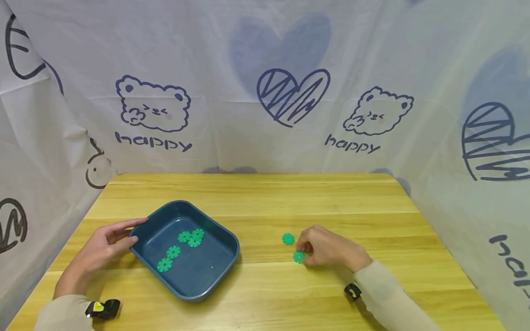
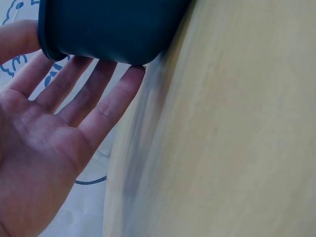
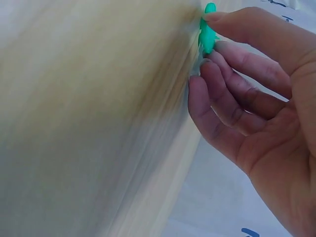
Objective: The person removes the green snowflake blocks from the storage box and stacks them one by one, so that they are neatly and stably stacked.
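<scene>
The pale left sleeve (image 1: 64,315) and right sleeve (image 1: 399,299) lie nearest the head camera, running in from its lower edge. At the end of the latter, the right hand (image 1: 329,246) pinches a green disc (image 1: 299,257) between thumb and forefinger, over the right half of the wooden table (image 1: 269,296); whether the disc is clear of the wood I cannot tell. The right wrist view shows it nearly edge-on, the other fingers bent and close together below the forefinger. Just beside it, a little farther from the person, a second green disc (image 1: 288,238) lies flat on the table.

To the left, well apart from these, a dark blue tray (image 1: 232,246) with rounded corners sits at an angle. Inside are five more notched discs: three bunched in an overlapping cluster (image 1: 193,241) toward the far side, and a pair (image 1: 173,252) nearer the left wall. The left hand (image 1: 97,248) is at the tray's left corner, its fingers apart and nearly straight against the outer wall, the thumb at the rim.

A small black device (image 1: 103,309) shows at each wrist. Beyond the table hangs a white cloth (image 1: 219,59) printed with hearts, bears and the word "happy"
</scene>
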A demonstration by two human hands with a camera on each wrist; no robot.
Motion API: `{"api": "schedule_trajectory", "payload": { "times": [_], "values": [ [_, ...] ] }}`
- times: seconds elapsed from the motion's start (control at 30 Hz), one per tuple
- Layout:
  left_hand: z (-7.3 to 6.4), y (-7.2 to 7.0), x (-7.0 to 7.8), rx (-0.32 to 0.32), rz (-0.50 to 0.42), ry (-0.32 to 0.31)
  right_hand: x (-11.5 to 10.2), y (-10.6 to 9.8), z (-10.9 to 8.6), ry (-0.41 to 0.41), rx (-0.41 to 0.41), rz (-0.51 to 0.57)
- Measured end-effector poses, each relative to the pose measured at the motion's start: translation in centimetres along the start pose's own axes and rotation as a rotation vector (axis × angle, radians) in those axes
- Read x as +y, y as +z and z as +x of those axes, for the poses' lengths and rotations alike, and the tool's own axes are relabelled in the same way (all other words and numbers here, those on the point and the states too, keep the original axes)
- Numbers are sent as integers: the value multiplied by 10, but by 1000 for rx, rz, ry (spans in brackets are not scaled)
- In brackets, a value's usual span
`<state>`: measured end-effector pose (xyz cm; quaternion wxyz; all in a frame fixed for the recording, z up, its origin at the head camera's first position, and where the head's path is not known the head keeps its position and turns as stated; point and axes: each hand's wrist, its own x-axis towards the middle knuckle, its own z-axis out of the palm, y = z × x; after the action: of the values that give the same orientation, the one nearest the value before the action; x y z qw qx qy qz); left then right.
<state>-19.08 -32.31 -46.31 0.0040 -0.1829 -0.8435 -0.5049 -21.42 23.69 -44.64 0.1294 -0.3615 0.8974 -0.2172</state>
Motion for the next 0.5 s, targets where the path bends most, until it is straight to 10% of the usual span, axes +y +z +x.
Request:
{"api": "schedule_trajectory", "payload": {
  "times": [0.5],
  "values": [
    [-1, 0, -1, 9, -1, 2, 6, -4, 8, 33, 69, 100]
  ]
}}
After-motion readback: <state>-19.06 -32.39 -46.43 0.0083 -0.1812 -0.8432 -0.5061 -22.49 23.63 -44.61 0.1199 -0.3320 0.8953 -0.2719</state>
